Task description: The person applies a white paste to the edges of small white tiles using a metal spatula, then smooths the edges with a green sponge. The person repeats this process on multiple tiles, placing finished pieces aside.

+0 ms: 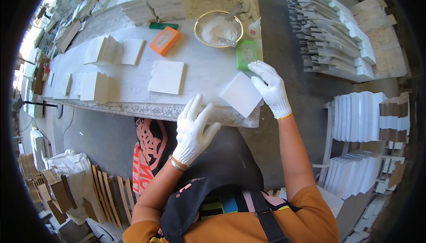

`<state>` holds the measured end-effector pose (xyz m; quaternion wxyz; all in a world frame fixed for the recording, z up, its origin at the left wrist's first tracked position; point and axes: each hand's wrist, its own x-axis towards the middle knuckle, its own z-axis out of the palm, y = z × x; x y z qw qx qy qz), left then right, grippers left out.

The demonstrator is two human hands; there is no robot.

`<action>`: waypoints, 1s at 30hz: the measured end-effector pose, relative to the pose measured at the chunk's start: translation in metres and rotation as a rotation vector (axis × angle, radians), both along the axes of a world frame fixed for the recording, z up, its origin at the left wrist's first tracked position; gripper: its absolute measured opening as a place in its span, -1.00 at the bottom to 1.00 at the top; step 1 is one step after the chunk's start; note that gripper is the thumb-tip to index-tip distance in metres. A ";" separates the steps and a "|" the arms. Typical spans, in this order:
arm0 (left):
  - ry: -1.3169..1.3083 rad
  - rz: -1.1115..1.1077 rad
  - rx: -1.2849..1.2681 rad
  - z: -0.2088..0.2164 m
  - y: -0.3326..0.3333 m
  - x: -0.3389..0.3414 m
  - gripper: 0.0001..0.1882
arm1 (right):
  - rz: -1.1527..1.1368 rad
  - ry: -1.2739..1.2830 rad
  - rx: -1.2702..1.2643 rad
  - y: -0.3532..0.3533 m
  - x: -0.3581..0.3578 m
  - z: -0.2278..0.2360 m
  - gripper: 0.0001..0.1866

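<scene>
One broad, pale stone slab serves as the worktop (126, 83), with a tall stack of white tiles (164, 1) toward its far edge. The right hand (271, 89), in a white knit glove, is by the right edge, fingers close together and thumb apart; whether it touches anything is unclear. The left hand (193, 129), gloved alike, hangs just off the front edge, fingers spread around nothing. A metal bowl (240, 20) of white material sits near the right edge, beyond the hands. Below it, the square white tile (240, 93) lies askew at the front right corner, beside the right hand. It looks stiff and fairly heavy for its size, its face probably slick under knit fabric and its corners likely to chip, so opposite edges offer the best hold. An orange block (164, 41) lies farther left, and a smaller green block (246, 55) near the right edge, by the right fingertips.
</scene>
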<state>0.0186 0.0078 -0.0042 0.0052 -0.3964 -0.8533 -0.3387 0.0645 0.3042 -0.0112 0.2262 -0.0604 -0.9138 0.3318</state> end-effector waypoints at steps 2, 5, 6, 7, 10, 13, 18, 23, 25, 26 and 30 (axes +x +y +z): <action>-0.016 0.012 0.001 0.004 -0.004 0.000 -0.39 | -0.099 0.045 -0.122 -0.001 0.005 0.005 -0.59; 0.007 0.043 0.012 0.002 -0.012 0.001 -0.39 | -0.317 0.062 -0.365 -0.002 0.018 0.013 -0.64; 0.023 0.048 0.020 0.002 -0.011 0.001 -0.39 | -0.325 0.069 -0.288 0.003 0.028 0.007 -0.66; -0.012 0.041 0.043 0.002 -0.009 0.001 -0.39 | -0.328 0.075 -0.211 0.006 0.035 0.002 -0.68; -0.162 0.032 0.064 0.005 0.002 -0.001 -0.36 | -0.308 -0.037 -0.330 0.001 0.054 -0.011 -0.69; -0.326 0.052 -0.022 0.008 0.019 -0.001 -0.27 | -0.302 -0.109 -0.476 -0.001 0.062 -0.022 -0.63; -0.322 0.089 -0.212 0.004 0.049 -0.014 -0.10 | -0.310 -0.161 -0.621 -0.013 0.065 -0.017 -0.61; -0.373 0.035 -0.296 0.018 0.068 -0.018 -0.24 | -0.293 -0.247 -0.426 -0.023 0.070 -0.014 -0.51; -0.419 0.015 -0.242 0.020 0.068 -0.020 -0.32 | -0.308 -0.260 -0.418 -0.028 0.071 -0.022 -0.41; -0.410 0.006 -0.217 0.018 0.066 -0.019 -0.36 | -0.318 -0.266 -0.415 -0.033 0.071 -0.023 -0.41; -0.411 -0.002 -0.135 0.012 0.055 -0.008 -0.49 | -0.364 -0.253 -0.558 -0.040 0.074 -0.018 -0.47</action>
